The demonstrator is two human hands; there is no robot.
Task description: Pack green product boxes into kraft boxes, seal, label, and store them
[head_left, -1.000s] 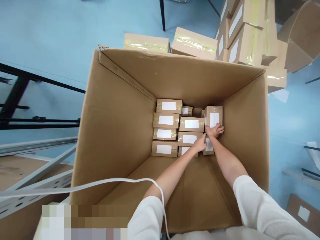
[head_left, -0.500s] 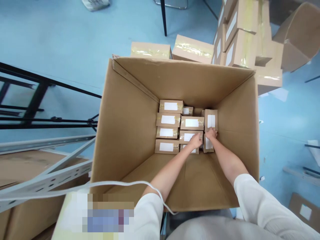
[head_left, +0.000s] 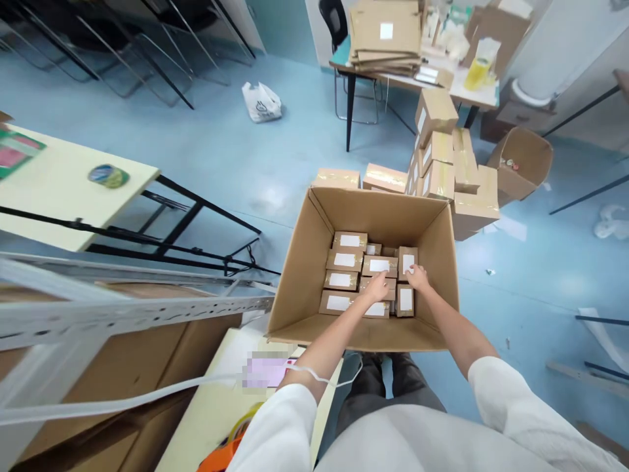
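Note:
A large open carton [head_left: 295, 262] stands in front of me and holds several small taped boxes with white labels, laid in columns. My left hand [head_left: 377, 288] is over the middle column, its fingers curled near a labelled box [head_left: 379, 265]; whether it grips anything is too small to tell. My right hand [head_left: 417, 278] is at the right column, fingertips at the lower edge of an upright box [head_left: 407, 255]. Below that one lies another labelled box [head_left: 405, 300]. Fingers of both hands look bent, and their tips are hard to make out.
Stacked small boxes [head_left: 437, 164] stand beyond the carton at the right, near an open box [head_left: 523, 160]. A metal rack [head_left: 147, 318] is on the left. A white cable [head_left: 196, 383] crosses my left forearm. A cream table [head_left: 196, 419] with orange and yellow items adjoins the carton.
The view has drawn back and tilted up, so the room shows more. My left hand has shifted slightly off the box edge, while my right hand stays at the right column.

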